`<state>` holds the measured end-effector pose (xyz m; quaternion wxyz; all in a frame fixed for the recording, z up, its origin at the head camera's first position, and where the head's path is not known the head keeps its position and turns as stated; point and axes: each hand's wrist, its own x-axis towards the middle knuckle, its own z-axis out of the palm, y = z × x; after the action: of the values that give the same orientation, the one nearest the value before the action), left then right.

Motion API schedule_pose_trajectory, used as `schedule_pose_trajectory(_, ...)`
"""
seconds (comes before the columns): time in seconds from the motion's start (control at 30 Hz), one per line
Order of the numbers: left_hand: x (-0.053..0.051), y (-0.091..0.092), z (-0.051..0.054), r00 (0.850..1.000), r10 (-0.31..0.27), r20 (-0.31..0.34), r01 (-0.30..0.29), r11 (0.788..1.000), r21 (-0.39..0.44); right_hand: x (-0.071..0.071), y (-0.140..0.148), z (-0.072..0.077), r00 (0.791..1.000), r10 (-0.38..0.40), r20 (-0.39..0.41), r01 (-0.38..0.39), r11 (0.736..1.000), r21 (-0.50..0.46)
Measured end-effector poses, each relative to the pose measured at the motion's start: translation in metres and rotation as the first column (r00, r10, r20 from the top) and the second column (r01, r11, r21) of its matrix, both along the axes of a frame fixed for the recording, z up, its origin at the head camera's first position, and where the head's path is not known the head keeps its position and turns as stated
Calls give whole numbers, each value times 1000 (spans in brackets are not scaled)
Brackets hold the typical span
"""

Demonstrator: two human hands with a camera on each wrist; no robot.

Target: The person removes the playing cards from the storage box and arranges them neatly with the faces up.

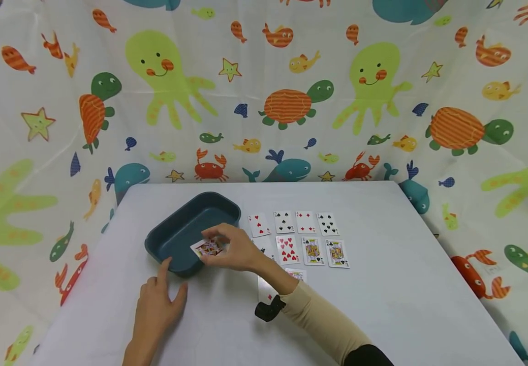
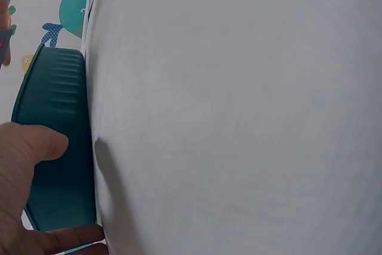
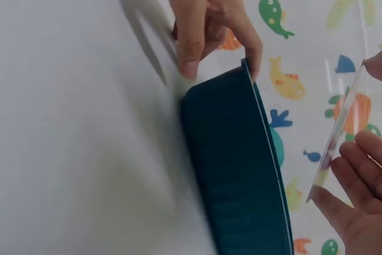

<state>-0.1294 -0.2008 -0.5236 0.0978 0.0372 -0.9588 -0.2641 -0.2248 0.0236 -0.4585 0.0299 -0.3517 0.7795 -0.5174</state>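
Note:
My right hand (image 1: 231, 249) pinches a face playing card (image 1: 208, 247) between thumb and fingers. It holds the card above the near right part of a dark teal rectangular bin (image 1: 154, 235). In the right wrist view the card (image 3: 337, 129) appears nearly edge-on, apart from the bin wall (image 3: 230, 159). My left hand (image 1: 156, 305) is at the bin's near corner, its index finger touching the rim and its thumb spread apart. The left wrist view shows the left thumb (image 2: 45, 141) in front of the bin's ribbed outer wall (image 2: 59, 189).
Several face-up playing cards lie in rows right of the bin, among them a red heart card (image 1: 287, 249) and a king (image 1: 337, 253). The right forearm partly covers the nearest ones, including a diamond card (image 1: 266, 290). A sea-animal curtain (image 1: 254, 66) hangs behind the white table (image 1: 392, 305).

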Motion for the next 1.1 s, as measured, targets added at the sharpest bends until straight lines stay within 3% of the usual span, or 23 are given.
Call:
schedule_pose_trajectory(0.17, 0, 1, 0, 1000, -4, -15, 4, 1000, -2, 20, 28, -1, 999, 29, -46, -29, 1000, 12)
schedule_pose_trajectory(0.33, 0, 1, 0, 1000, -17, -26, 17, 1000, -6, 37, 61, -11, 994, 28, -101, -27, 999, 17)
schedule_pose_trajectory(0.5, 0, -1, 0, 1000, -23, -9, 23, 1000, 2, 50, 92, -17, 996, 3, -94, -1, 1000, 22)
schedule_pose_trajectory(0.73, 3, -1, 0, 999, -18, -32, 18, 1000, 1, 64, 124, -22, 993, -7, -115, 8, 1000, 6)
schedule_pose_trajectory(0.93, 4, 2, 3, 1000, -7, 10, 7, 1000, 18, 75, 150, -23, 989, -35, -146, 41, 998, 41)
schedule_pose_trajectory(1.1, 2, 1, -1, 1000, -10, -26, 10, 1000, 9, 81, 173, -27, 982, -46, -183, 59, 996, 65)
